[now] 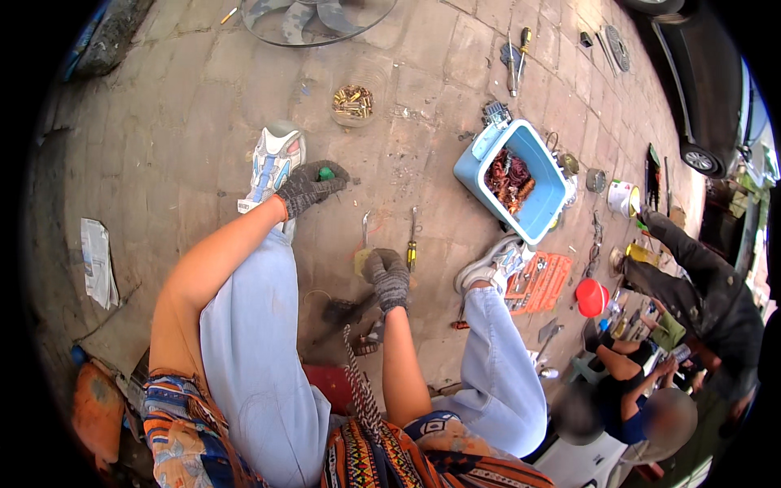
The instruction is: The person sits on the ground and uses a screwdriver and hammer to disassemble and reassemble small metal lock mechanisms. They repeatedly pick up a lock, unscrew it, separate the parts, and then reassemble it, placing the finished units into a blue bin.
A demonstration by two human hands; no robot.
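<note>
My left hand [313, 189], in a dark grey knit glove, is out beside my left shoe [273, 167]. Its fingers are closed around a small green thing [326, 173] whose kind I cannot tell. My right hand [388, 279], gloved too, is low between my knees with its fingers curled down; what they grip is hidden. Just beyond it lie a wrench [365, 228], a yellow piece [360, 259] and a yellow-handled screwdriver [412, 254]. A dark, blurred shape [346, 311] extends leftward from below this hand.
A clear bowl of brass-coloured pieces [353, 102] stands ahead. At right are a blue tub [480, 167] of reddish scrap, an orange tool tray [547, 281] and a red container [592, 298]. A fan [325, 20] lies at the far edge. Other people [626, 390] sit and stand right.
</note>
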